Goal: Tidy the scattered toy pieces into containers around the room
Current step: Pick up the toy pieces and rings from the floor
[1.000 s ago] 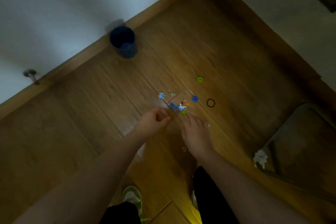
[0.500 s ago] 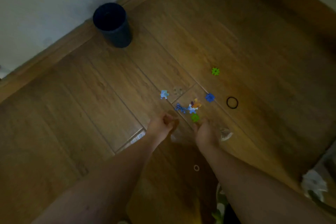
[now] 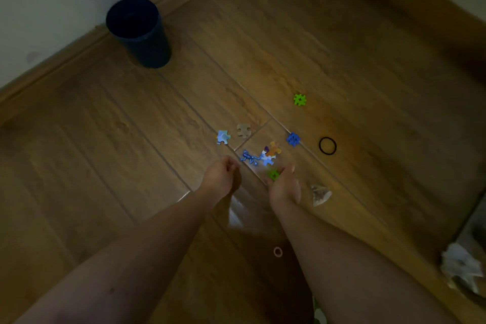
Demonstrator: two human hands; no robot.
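Toy pieces lie scattered on the wooden floor: a light blue puzzle piece [image 3: 223,137], a tan puzzle piece [image 3: 243,129], an orange one [image 3: 274,148], a blue figure [image 3: 248,157], a blue snowflake piece [image 3: 293,139] and a green snowflake piece [image 3: 299,99]. My right hand [image 3: 285,188] pinches a second green snowflake piece [image 3: 273,174] at its fingertips, just above the floor. My left hand [image 3: 222,177] hovers beside the blue figure with its fingers curled in; I see nothing in it. A dark blue cup [image 3: 138,31] stands upright by the baseboard, far left.
A black hair band [image 3: 327,145] lies right of the blue snowflake. A clear plastic wrapper [image 3: 319,193] sits by my right wrist, and a small pink ring [image 3: 278,252] lies between my forearms. Crumpled white paper [image 3: 460,267] is at the right edge.
The view has dropped closer to the floor. My right hand's fingers have closed around the green piece near the pile. My left hand stays curled beside the pieces.
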